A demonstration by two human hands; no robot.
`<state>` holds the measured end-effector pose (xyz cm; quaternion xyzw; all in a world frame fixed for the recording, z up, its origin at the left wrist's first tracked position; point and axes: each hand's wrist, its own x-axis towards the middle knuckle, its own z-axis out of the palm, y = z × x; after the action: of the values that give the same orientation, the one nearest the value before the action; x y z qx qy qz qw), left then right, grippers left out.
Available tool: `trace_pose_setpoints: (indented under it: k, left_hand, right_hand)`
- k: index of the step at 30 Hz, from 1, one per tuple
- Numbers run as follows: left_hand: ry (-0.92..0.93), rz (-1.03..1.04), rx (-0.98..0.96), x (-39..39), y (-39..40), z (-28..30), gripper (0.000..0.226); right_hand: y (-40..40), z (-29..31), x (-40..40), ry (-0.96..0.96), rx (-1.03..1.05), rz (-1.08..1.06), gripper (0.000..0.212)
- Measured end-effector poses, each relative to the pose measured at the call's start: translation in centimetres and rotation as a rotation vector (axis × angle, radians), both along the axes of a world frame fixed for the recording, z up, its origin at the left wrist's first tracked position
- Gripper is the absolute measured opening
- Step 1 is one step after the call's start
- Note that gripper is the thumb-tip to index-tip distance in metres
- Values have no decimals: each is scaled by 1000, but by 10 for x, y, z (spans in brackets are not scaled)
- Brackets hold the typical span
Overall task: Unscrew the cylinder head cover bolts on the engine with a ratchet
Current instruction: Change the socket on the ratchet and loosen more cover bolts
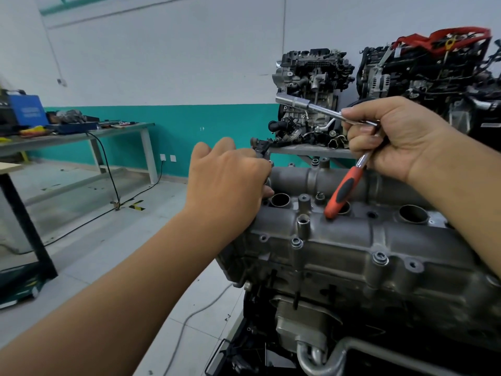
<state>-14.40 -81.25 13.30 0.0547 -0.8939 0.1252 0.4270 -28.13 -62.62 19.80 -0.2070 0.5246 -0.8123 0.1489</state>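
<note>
Holding the ratchet (344,183) off the bolts, my right hand (390,137) grips its steel shank. My left hand (227,183) curls over the cylinder head cover (352,234) end, contents hidden. Next, I judge, seat the socket on a front-edge bolt (380,258).

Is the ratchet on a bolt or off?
Off. The right hand holds the ratchet lifted above the cover, its head in the air, engaging no bolt.

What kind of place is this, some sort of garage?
Most likely an engine repair or training workshop. An engine sits in front, two more engines stand on a shelf by the wall, and a workbench holds tools. The right hand grips a ratchet.
</note>
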Motion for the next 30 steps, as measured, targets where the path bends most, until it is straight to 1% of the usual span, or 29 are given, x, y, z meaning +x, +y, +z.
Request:
trace_pose_setpoints:
  k: [4,6,8,12,14,16,21,25,30]
  left_hand:
    - [35,-8,25,-1,1,2,33]
    - [25,-9,26,-2,1,2,38]
    - [6,-9,3,-3,0,1,38]
    - [-1,-18,2,-2,-2,1,31]
    - [-10,1,8,0,-2,-2,21]
    - [-27,15,0,2,-4,-7,5]
    - [3,2,35,12,-5,-10,3]
    - [37,30,83,12,-4,-9,16]
    - [42,81,118,7,-3,-6,27]
  right_hand:
    - [1,0,0,2,9,-2,22]
    - [1,-1,-1,5,10,-3,21]
    - [2,-1,-1,10,14,-11,21]
    - [2,-1,0,6,33,4,18]
    - [2,-1,0,-1,43,8,20]
    - [2,-1,1,-9,48,12,21]
    - [3,-2,0,-14,50,30,20]
    - [3,-2,0,-14,61,27,20]
    - [4,-1,1,-12,72,25,20]
